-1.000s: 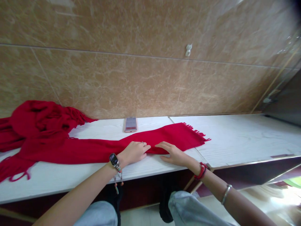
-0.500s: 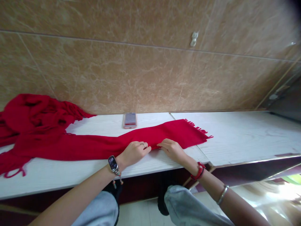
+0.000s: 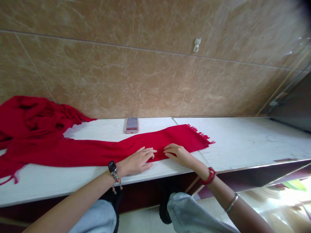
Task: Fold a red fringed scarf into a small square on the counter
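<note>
A long red scarf [image 3: 89, 152] lies stretched along the white counter, folded lengthwise into a strip, its fringed end toward the right. My left hand [image 3: 139, 160] rests on the scarf's near edge with fingers spread and the thumb apart. Just to its right, my right hand [image 3: 178, 154] touches the cloth, fingers extended and slightly bent, palm down. Neither hand grips the fabric. A short stretch of scarf shows between the two hands. At the left, the strip runs up to a crumpled heap of red fringed fabric [image 3: 31, 116]; whether they are one piece I cannot tell.
A phone [image 3: 132, 125] lies on the white counter [image 3: 243, 139] against the brown marbled wall [image 3: 121, 77]. A small white cat-shaped piece [image 3: 196, 45] is fixed to the wall. The counter's front edge runs just above my knees.
Both hands have loosened from a pinch on the scarf's near edge. The left fingers have spread out, and the edge now lies flatter and closer to me. The view has shifted slightly.
</note>
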### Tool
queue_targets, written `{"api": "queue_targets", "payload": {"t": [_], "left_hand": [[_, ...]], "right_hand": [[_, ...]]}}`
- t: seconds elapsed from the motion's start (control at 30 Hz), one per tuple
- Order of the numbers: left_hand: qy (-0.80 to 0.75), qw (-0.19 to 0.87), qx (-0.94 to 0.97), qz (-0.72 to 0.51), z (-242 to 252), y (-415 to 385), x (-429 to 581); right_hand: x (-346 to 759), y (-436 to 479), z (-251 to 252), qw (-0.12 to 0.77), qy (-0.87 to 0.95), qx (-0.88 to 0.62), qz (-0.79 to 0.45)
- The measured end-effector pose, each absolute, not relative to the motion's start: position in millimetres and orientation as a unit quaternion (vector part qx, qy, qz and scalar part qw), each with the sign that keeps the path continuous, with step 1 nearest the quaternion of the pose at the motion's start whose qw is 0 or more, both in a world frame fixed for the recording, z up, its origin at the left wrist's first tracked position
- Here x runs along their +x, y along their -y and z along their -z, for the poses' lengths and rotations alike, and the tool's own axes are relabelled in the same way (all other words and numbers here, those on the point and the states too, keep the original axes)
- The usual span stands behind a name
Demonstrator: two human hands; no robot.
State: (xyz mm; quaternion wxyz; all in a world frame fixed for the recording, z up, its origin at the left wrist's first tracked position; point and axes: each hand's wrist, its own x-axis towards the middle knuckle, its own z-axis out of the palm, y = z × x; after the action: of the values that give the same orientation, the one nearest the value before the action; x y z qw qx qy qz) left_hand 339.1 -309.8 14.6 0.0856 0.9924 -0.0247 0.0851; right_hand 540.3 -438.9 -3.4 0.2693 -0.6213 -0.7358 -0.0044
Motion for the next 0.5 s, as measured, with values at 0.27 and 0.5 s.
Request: {"api": "queue_targets", "payload": {"t": [0.27,0.5], "left_hand": [[-0.04,0.101,0.993,-0.04,-12,309,338],[-0.077,0.042,0.995,-0.047,-3,305,341]], "right_hand": [[546,435,22,0.173,0.701,-0.689,0.053],[545,429,19,0.117,0.65,-0.742,0.119]]}}
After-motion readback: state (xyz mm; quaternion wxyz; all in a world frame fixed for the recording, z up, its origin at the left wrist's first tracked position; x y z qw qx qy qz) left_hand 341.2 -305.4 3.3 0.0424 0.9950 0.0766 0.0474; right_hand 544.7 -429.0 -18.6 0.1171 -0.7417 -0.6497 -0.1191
